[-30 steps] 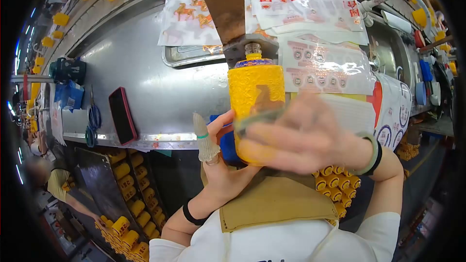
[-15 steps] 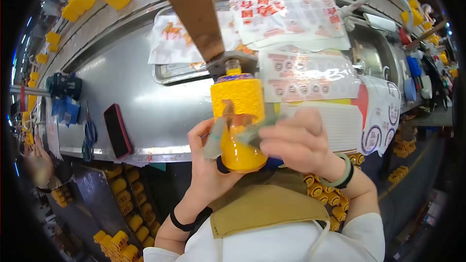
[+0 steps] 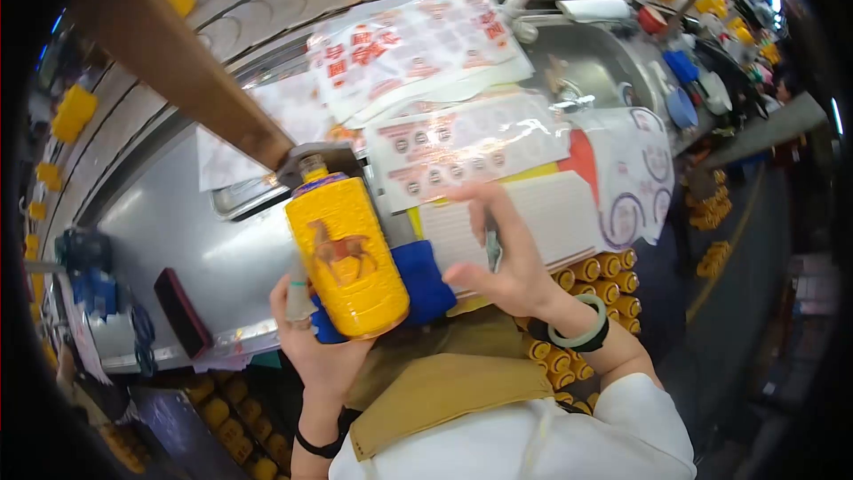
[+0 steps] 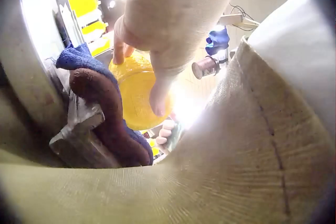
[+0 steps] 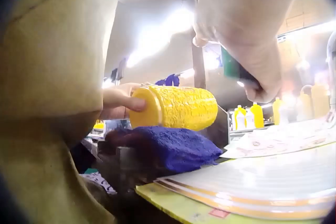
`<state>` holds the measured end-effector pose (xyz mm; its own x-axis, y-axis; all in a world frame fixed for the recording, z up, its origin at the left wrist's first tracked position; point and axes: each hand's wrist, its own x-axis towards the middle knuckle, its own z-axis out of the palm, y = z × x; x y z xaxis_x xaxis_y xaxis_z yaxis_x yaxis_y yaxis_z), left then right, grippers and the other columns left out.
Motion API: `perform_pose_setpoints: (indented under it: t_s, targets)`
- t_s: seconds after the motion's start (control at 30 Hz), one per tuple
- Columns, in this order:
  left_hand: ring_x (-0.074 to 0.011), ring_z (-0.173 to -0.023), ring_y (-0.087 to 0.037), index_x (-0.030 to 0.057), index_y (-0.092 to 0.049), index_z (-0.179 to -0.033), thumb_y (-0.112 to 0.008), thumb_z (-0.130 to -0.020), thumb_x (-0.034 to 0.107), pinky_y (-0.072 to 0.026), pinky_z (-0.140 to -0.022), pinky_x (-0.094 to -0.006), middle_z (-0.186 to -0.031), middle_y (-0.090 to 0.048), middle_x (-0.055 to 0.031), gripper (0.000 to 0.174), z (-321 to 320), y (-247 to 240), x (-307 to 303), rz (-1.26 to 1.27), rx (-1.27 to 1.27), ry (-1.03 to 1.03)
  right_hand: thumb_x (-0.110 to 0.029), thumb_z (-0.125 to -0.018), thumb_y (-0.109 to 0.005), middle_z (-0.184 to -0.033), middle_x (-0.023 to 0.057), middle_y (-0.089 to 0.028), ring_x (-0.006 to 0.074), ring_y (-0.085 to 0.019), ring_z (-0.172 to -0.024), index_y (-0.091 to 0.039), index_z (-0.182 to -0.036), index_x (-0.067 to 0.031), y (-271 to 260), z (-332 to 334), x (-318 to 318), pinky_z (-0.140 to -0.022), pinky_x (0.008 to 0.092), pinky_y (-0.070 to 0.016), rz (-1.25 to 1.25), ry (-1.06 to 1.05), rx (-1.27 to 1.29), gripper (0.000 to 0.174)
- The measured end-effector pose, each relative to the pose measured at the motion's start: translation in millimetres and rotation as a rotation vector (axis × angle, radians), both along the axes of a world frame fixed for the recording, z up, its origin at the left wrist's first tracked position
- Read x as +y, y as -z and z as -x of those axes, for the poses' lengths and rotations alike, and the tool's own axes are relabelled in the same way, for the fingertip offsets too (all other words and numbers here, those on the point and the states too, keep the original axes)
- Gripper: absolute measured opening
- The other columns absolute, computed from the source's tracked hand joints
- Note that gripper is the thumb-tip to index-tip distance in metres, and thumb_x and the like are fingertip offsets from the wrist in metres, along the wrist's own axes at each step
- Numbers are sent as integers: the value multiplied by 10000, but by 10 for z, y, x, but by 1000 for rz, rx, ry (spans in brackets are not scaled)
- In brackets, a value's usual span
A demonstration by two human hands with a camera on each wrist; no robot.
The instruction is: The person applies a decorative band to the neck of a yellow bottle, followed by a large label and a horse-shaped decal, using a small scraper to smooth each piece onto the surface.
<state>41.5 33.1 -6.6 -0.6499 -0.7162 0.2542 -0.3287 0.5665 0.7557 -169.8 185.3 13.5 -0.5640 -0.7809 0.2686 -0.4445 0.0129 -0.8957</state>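
My left hand (image 3: 315, 351) grips a yellow textured bottle (image 3: 351, 289) near its base. A brown horse picture (image 3: 342, 253) is on the bottle's upward face. One left finger wears a whitish finger cot (image 3: 299, 302) with a green band. The bottle lies tilted over a blue cloth (image 3: 425, 283), its glass neck at a metal bracket (image 3: 320, 160). To the right and apart from the bottle, my right hand (image 3: 515, 271) holds a small flat dark green piece (image 3: 493, 249). The right wrist view shows this green piece (image 5: 236, 69) between thumb and fingers.
A wooden beam (image 3: 187, 71) slants down to the bracket. Printed decal sheets (image 3: 471, 147) and a white ridged stack (image 3: 524, 218) cover the table behind. A phone (image 3: 182, 311) lies at left, a sink (image 3: 586, 53) is at back right. Yellow bottles (image 3: 609, 292) stand below at right.
The head view has swung, shifting the bench leftward. My right hand has drawn back from the bottle's face with the green piece. The horse picture, partly covered before, now shows whole.
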Motion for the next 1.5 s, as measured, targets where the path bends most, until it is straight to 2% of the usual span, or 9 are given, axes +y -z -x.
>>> perform_pose_setpoints:
  t_s: [0.1,0.17,0.27,0.47,0.67,1.07,1.27,1.37,1.5]
  targets:
    - [-225,-1189,-571,15,-468,-1454,-1019,-534,253,-489,-1010,-375,-1296,-517,-102,1098,8,10,22,-74,27,2,-203,-882,-772,-895,36,-418,157,-407,-767,-623,-1246,-85,-13,68,196,-704,285,-353,-53,49,-3,411]
    - [-238,-1250,-536,21,-421,-1497,-1011,-545,208,-474,-1043,-392,-1356,-458,-112,1136,-9,-9,16,1,-51,17,-144,-905,-732,-956,129,-543,288,-542,-832,-676,-1150,-110,-6,189,405,-766,362,-457,-326,136,44,253]
    - [-244,-1251,-540,24,-389,-1514,-998,-571,162,-486,-1052,-393,-1380,-428,-107,1131,-53,105,6,30,-57,44,-79,-910,-676,-1004,169,-589,369,-607,-899,-694,-1099,-110,132,484,750,-791,419,-492,-391,242,261,193]
    - [-245,-1270,-541,31,-338,-1517,-961,-607,71,-516,-1049,-400,-1395,-400,-95,1104,-24,158,20,-106,60,64,-23,-829,-627,-1066,133,-633,346,-630,-1040,-702,-1238,-158,315,1339,1834,-877,458,-509,-873,694,542,437]
    - [-241,-1267,-540,29,-332,-1516,-960,-611,95,-510,-1038,-389,-1401,-390,-91,1103,-16,155,20,-96,44,71,23,-800,-608,-1055,109,-563,324,-588,-1021,-670,-1330,-189,520,1464,2072,-832,454,-507,-1122,671,730,574]
    - [-236,-1261,-532,23,-372,-1501,-965,-611,150,-496,-1034,-376,-1394,-398,-94,1077,-9,109,29,-7,-27,37,15,-837,-579,-1102,146,-544,348,-574,-1043,-613,-1414,-223,558,1942,1624,-853,470,-507,-901,515,707,625]
    - [-253,-1206,-498,23,-425,-1471,-1006,-547,257,-424,-1014,-365,-1342,-410,-98,1116,4,117,69,-104,28,-11,-53,-879,-602,-1146,146,-566,354,-593,-1105,-697,-1284,-217,483,2539,1418,-902,465,-513,-992,306,650,447]
    - [-253,-1184,-505,17,-442,-1456,-999,-561,243,-426,-1003,-365,-1322,-419,-96,1078,13,104,83,-153,63,-31,-118,-886,-620,-1108,172,-646,373,-644,-1056,-725,-1207,-193,556,2954,1201,-896,472,-528,-877,275,680,346]
    - [-238,-1160,-533,37,-437,-1459,-940,-624,155,-480,-940,-360,-1322,-430,-102,982,-71,146,55,45,-65,10,-148,-886,-698,-957,209,-730,360,-708,-917,-767,-1093,-79,483,3033,585,-824,458,-554,-1122,182,508,229]
